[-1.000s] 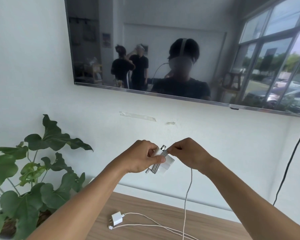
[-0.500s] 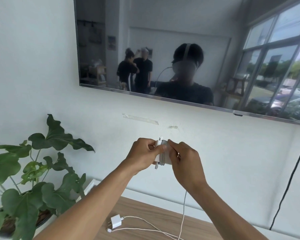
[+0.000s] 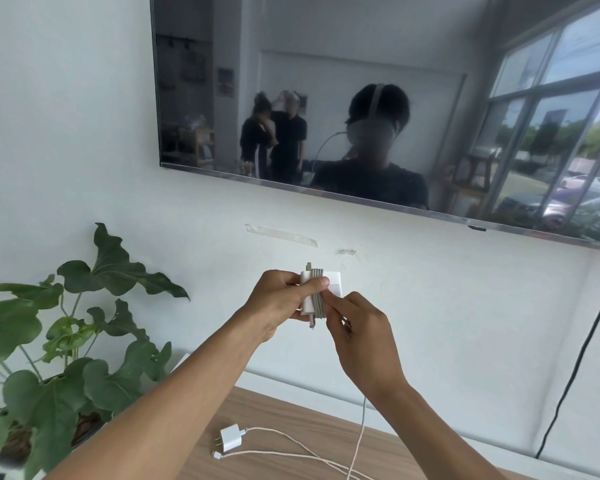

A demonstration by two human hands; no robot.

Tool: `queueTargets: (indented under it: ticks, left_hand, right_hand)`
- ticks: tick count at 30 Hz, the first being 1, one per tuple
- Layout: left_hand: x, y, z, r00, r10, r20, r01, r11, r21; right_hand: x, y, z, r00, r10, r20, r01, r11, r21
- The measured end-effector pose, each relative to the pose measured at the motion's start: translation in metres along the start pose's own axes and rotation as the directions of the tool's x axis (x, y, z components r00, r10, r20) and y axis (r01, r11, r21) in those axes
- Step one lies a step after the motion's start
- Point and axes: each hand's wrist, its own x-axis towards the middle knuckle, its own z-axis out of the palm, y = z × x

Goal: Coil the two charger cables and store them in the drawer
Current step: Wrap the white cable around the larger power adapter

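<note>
My left hand (image 3: 278, 303) holds a white charger brick (image 3: 335, 284) up in front of the wall, thumb pressed over the grey cable turns (image 3: 317, 296) wound around it. My right hand (image 3: 361, 336) pinches that cable just below and right of the brick; the loose length (image 3: 361, 434) hangs down from it to the wooden top. A second, small white charger (image 3: 231, 439) with its thin white cable (image 3: 291, 453) lies flat on the wood. No drawer is in view.
A wooden surface (image 3: 284, 417) lies below my arms. A leafy potted plant (image 3: 66, 344) stands at the left. A wall-mounted screen (image 3: 361, 98) hangs above, and a black cord (image 3: 575, 368) runs down the wall at the right.
My right hand has swung from above the brick down to its lower right, laying more cable around it. The hanging length is shorter. The view has shifted left.
</note>
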Motion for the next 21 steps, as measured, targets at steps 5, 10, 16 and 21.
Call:
queueTargets:
  ticks: [5, 10, 16, 21]
  left_hand:
    - [0.003, -0.005, -0.003, 0.992, 0.025, -0.120, -0.024, 1.000, 0.014]
    - [0.002, -0.006, -0.002, 0.995, 0.016, -0.095, -0.023, 0.998, -0.065]
    - [-0.001, -0.001, -0.003, 0.997, 0.045, 0.059, -0.043, 0.998, -0.037]
    - [-0.002, -0.003, -0.004, 0.989, 0.046, 0.142, -0.037, 0.997, -0.069]
  right_hand:
    - [-0.014, 0.004, 0.004, 0.993, 0.112, -0.025, -0.103, 0.962, 0.254]
    - [-0.019, 0.015, 0.005, 0.949, 0.314, 0.033, -0.295, 0.846, 0.444]
    - [-0.015, 0.021, 0.005, 0.921, 0.362, 0.144, -0.381, 0.753, 0.537]
    - [-0.011, 0.033, 0.005, 0.920, 0.365, 0.141, -0.388, 0.808, 0.443]
